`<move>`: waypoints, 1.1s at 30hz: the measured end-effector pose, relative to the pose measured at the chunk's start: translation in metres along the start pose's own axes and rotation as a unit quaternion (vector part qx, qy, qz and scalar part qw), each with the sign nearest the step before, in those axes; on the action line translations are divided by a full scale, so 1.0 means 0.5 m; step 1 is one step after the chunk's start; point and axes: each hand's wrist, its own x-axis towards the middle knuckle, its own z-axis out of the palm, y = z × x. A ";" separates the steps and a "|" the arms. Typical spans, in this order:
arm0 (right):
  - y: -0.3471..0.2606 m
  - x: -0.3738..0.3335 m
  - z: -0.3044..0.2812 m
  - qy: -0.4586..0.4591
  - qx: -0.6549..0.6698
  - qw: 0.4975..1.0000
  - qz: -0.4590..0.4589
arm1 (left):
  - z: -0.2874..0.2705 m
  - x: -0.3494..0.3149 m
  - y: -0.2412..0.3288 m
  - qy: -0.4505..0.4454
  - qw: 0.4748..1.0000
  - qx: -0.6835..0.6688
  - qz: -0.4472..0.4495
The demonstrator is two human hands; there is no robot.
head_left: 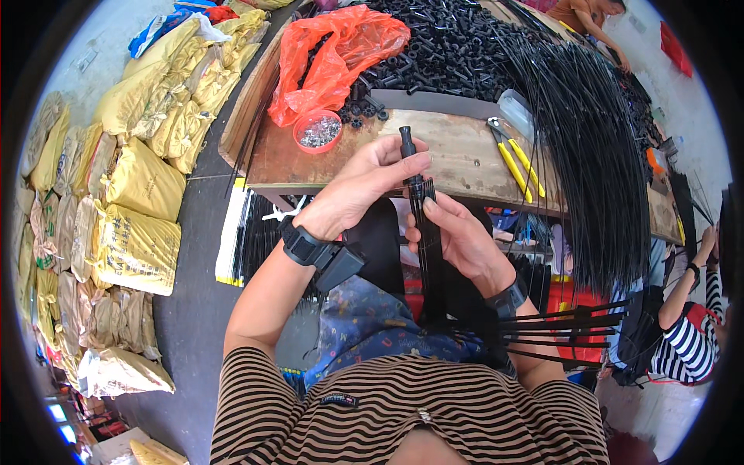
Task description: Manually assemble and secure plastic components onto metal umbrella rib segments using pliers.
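Observation:
In front of my chest, my left hand [366, 180] pinches a black tubular piece [407, 142] with a flared top, thumb across it and fingers behind. The piece stands nearly upright. Just below and to its right, my right hand [459, 235] grips a bundle of thin black rods [431, 267], whose upper ends lie close to the tube's lower part. Whether rods and tube are joined there I cannot tell. The bundle runs down to my lap, over a blue patterned cloth [360, 329], and several long ends stick out to the right past my wrist.
Ahead is a wooden table [457, 128] with a red bowl [318, 147] of small metal bits, yellow-handled pliers [515, 159], an orange plastic bag [333, 46] and heaped black tubes [449, 54]. Long black rods [593, 163] overhang its right side. Yellow sacks [139, 248] line the left; co-workers sit right.

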 end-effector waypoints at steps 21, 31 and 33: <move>0.000 0.012 -0.007 -0.002 0.007 1.000 0.008 | 0.008 0.003 0.009 0.080 0.995 0.055 -0.017; -0.002 0.005 -0.008 -0.008 0.023 1.000 0.010 | -0.004 0.000 0.002 0.009 0.999 0.045 0.025; -0.001 0.003 -0.010 -0.017 0.035 0.999 0.007 | -0.001 0.000 0.004 0.005 0.999 0.047 0.027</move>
